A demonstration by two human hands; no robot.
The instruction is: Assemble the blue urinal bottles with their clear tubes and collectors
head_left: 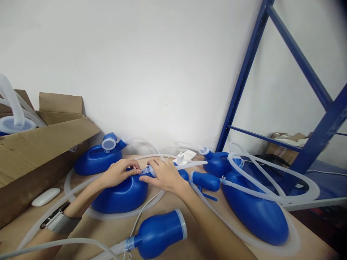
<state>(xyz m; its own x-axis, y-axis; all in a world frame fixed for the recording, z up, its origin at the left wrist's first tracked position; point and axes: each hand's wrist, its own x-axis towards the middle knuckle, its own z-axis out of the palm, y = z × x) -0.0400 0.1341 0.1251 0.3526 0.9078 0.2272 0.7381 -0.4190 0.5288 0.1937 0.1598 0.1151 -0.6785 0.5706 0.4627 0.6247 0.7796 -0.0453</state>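
At a wooden-topped table [199,245], a person bends both bare hands to close work among blue plastic containers. A cardboard box [48,144] stands at the left with its flaps up, holding a ribbed pale hose [12,103] and a white-rimmed disc [24,124]; what lies deeper is hidden. The front right container [257,220] rests beneath loops of clear tubing [314,191]. Another, the rear right container [218,164], sits just behind it, and the rear left container [94,164] stands beside the box. Their walls are opaque, so whether they hold anything cannot be told. The central container [119,198] sits on the table under the hands. A bell-shaped blue cup [159,234], joined to a tube, lies in the foreground. The left hand [121,173] pinches one end of a pale fitting [146,171] at the container's neck; the right hand [165,175] grasps the other end between thumb and fingers. The step appears to be adjusting that fitting; the next move seems to call for a steady neck and light fingertip pressure.
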